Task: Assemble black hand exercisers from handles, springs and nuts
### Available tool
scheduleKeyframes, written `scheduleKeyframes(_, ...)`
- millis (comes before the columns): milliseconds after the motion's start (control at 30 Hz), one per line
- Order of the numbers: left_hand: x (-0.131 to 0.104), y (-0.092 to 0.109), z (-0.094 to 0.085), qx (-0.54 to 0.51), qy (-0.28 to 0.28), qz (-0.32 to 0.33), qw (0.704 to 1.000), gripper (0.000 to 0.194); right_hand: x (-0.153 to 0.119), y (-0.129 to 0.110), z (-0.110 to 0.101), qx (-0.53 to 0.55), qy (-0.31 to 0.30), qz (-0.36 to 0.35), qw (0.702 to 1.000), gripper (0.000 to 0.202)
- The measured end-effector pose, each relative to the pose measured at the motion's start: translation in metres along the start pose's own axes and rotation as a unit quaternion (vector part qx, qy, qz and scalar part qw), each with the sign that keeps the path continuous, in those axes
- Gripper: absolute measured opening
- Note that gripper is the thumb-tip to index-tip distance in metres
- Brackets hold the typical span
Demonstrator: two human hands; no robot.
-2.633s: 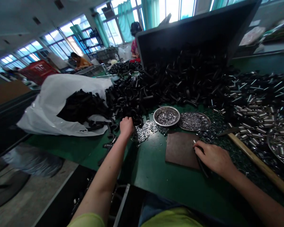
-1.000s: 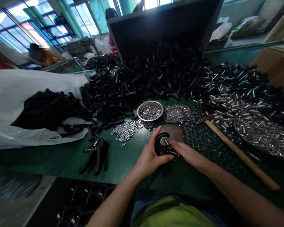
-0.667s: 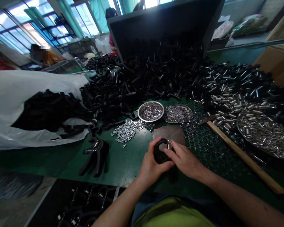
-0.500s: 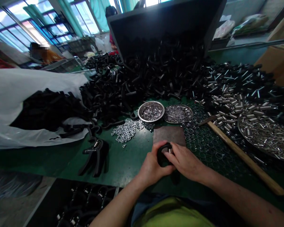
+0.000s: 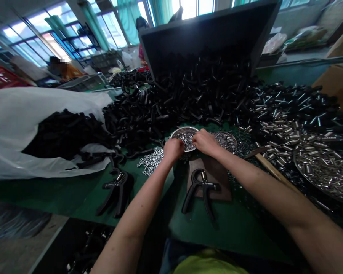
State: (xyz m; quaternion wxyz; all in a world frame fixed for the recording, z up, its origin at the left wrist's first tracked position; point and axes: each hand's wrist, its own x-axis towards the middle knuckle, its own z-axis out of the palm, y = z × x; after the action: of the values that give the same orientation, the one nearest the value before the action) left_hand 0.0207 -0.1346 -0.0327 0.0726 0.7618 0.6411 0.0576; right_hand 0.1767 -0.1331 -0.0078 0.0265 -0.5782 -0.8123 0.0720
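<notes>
I had both hands at the steel bowl (image 5: 185, 136): left hand (image 5: 173, 148) and right hand (image 5: 205, 141) fingers curled, contents hidden. The hand gripper (image 5: 201, 190) lay on the pad (image 5: 220, 182), spring fitted, small parts apparently still to add.

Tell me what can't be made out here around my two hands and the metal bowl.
- Fingertips of the left hand and right hand: curled over the bowl, head view; whether they pinch anything is hidden.
- Bowl contents: too small to tell nuts from washers.
- Hand gripper: its spring end is small and dark.
- Hammer: the right forearm covers its handle.
</notes>
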Motion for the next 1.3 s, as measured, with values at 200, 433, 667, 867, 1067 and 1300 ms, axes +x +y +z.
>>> scheduleKeyframes(200, 0.042, 0.0, 0.006, 0.041, -0.058, -0.021, 0.997, 0.019, 0.049, -0.021, 0.023, -0.004, -0.031, 0.029, 0.999, 0.025)
scheduleKeyframes(433, 0.035, -0.005, 0.007, -0.015, -0.019, -0.008, 1.0, 0.015, 0.043, -0.012, 0.029, 0.077, 0.009, 0.02, 0.997, 0.024)
scheduleKeyframes(667, -0.018, -0.011, 0.0, -0.369, 0.003, 0.013, 0.929, 0.025, -0.028, 0.013, 0.012, 0.223, 0.043, -0.038, 0.973, 0.022)
scheduleKeyframes(867, -0.1, 0.002, 0.018, -0.588, -0.076, -0.012, 0.805, 0.025, -0.09, 0.019, 0.029, 0.295, -0.025, -0.061, 0.953, 0.02)
scheduleKeyframes(1067, -0.126, 0.013, 0.043, -0.506, -0.045, -0.021, 0.861, 0.027, -0.088, 0.008, 0.033, 0.185, -0.034, -0.045, 0.981, 0.023)
scheduleKeyframes(1300, -0.123, 0.023, 0.05, -0.39, 0.013, 0.039, 0.92, 0.017, -0.095, -0.017, 0.029, -0.007, -0.027, -0.142, 0.989, 0.019)
